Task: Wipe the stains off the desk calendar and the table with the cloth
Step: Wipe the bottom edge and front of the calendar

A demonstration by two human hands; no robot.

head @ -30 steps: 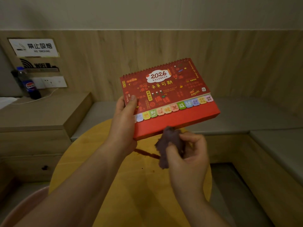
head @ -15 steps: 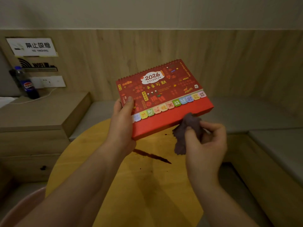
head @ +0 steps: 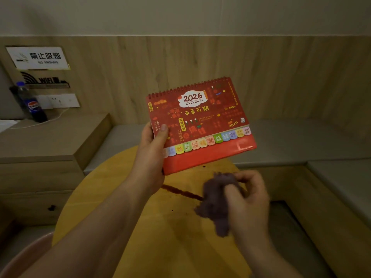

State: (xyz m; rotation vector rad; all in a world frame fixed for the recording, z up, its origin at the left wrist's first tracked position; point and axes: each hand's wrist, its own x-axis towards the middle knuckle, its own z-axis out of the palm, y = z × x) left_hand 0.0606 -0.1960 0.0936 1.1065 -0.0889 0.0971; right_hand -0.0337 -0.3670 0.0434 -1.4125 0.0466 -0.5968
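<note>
My left hand grips the left edge of a red 2026 desk calendar, thumb on its front, holding it tilted in the air above the round yellow table. My right hand holds a bunched dark purple cloth below the calendar's lower edge, apart from it. A dark red streak of stain runs across the table, its right end hidden behind the cloth. Small dark specks lie near it.
A wooden cabinet stands at the left with a cola bottle and a white cable on top. A grey cushioned bench runs along the wood-panelled wall and down the right side. A pink seat edge shows at bottom left.
My right hand with the cloth has dropped away from the calendar's lower edge and moved left, down toward the streak on the table. The calendar has stayed held up in my left hand.
</note>
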